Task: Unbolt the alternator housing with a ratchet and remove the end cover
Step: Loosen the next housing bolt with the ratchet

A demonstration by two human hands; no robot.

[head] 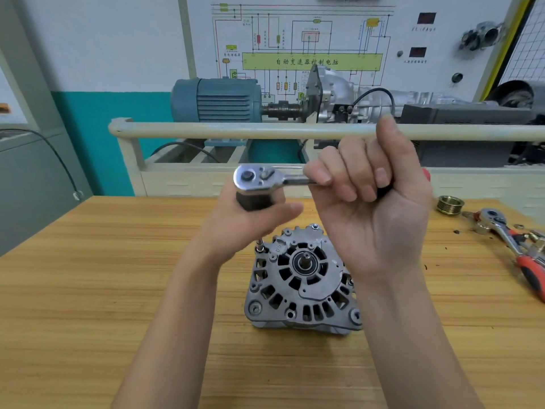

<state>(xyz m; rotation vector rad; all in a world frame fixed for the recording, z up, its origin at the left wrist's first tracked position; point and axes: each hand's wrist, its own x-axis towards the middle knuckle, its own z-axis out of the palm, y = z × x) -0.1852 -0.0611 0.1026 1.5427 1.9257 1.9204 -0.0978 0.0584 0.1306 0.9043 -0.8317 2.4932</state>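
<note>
Two ratchets (pixel 259 180) (pixel 513 240); one alternator (pixel 300 278); one pulley (pixel 450 204).

A wooden table (pixel 88 290) fills the foreground; behind it runs a cream rail (pixel 236 131), a blue motor (pixel 218 98), and a white wall board (pixel 298 39) showing a wiring diagram.

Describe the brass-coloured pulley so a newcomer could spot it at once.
Start at the wooden table and go to its far right edge, past the alternator. The pulley sits just beyond the head of the spare ratchet. It is the only golden, grooved round part there.
</note>
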